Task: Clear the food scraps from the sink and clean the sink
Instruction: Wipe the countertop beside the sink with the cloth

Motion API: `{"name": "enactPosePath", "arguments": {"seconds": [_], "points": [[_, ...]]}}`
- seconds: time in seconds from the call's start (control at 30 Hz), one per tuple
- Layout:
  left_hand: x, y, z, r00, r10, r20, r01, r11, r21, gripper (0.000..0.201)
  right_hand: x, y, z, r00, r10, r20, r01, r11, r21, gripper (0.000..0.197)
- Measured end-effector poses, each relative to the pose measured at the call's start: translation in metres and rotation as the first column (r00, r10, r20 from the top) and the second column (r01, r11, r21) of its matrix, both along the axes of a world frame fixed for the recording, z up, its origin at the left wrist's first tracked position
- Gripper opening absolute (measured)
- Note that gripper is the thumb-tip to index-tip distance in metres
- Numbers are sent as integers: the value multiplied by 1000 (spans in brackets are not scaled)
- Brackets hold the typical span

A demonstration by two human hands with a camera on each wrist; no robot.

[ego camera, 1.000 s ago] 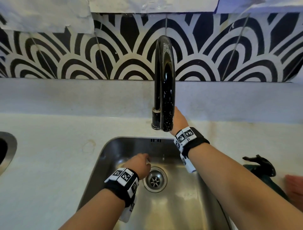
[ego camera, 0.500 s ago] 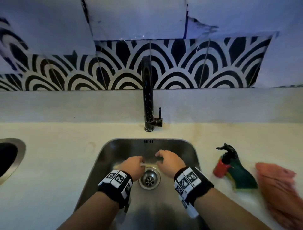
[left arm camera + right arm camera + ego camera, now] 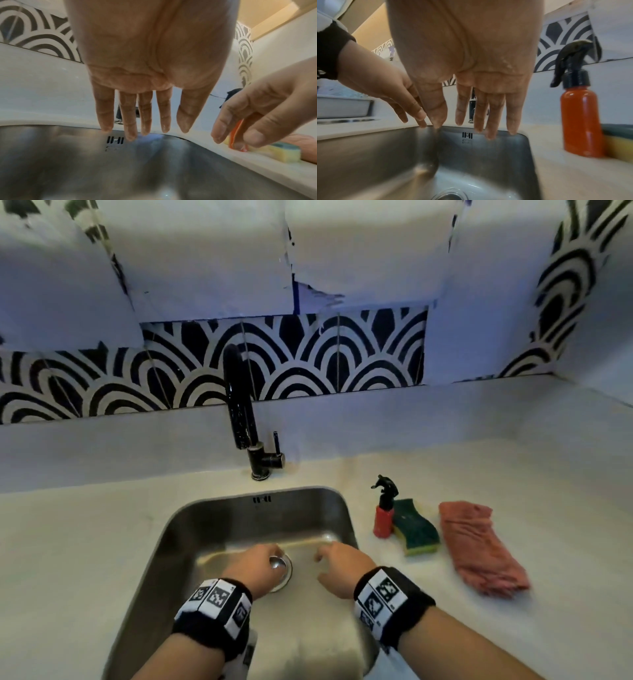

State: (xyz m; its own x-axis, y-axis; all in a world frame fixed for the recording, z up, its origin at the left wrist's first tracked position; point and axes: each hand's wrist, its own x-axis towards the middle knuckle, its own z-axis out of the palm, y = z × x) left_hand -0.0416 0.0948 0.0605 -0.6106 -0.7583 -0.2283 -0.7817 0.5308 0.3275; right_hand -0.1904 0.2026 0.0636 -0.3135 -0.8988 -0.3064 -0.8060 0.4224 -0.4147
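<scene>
A steel sink [image 3: 178, 529] is set into a pale counter, with its drain [image 3: 282, 570] partly hidden by my left hand [image 3: 255, 565]. That hand hovers over the basin, fingers [image 3: 130, 115] straight and wet, holding nothing. My right hand [image 3: 339, 565] hangs beside it, fingers [image 3: 494, 115] straight and spread, also empty. No food scraps show in the basin [image 3: 479, 155]. A black tap [image 3: 239, 405] rises behind the sink; no water runs from it.
Right of the sink stand an orange spray bottle [image 3: 383, 517] with a black trigger, a green and yellow sponge [image 3: 416, 527] and a pink cloth [image 3: 479, 546]. A second steel basin [image 3: 342, 108] lies to the left. Patterned tiles back the counter.
My right hand left the tap and came down into the sink beside the left. The view pulled back and shifted left, and both hands now hang apart over the basin.
</scene>
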Motion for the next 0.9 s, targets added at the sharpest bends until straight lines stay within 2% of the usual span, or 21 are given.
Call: {"name": "enactPosePath", "arguments": {"seconds": [0.2,0.3,0.43,0.5,0.57,0.67,0.77,0.9], "points": [[-36,25,11,977,-181,-111,183,983,5,33,-14,42,12,970,-239,-35,234,966,-105,27],[-53,43,12,948,-254,-193,262,965,16,34,-31,71,14,903,-424,-65,406,893,-194,21],[-79,67,10,922,-227,-312,260,963,66,38,-63,106,11,800,-578,-161,522,802,-289,25],[-94,78,9,920,-255,-298,289,954,78,37,-84,116,7,769,-583,-261,498,803,-328,37],[-109,88,5,909,-318,-269,347,936,66,36,-106,123,1,750,-570,-335,502,821,-273,55],[-133,106,-1,890,-389,-239,416,907,73,38,-140,130,-26,811,-505,-297,503,860,-88,76],[-162,125,-4,867,-448,-216,470,880,61,45,-171,138,-60,857,-373,-355,362,927,-99,73],[-201,147,-7,861,-446,-246,476,876,79,41,-220,142,-68,853,-396,-340,404,913,-49,64]]}}
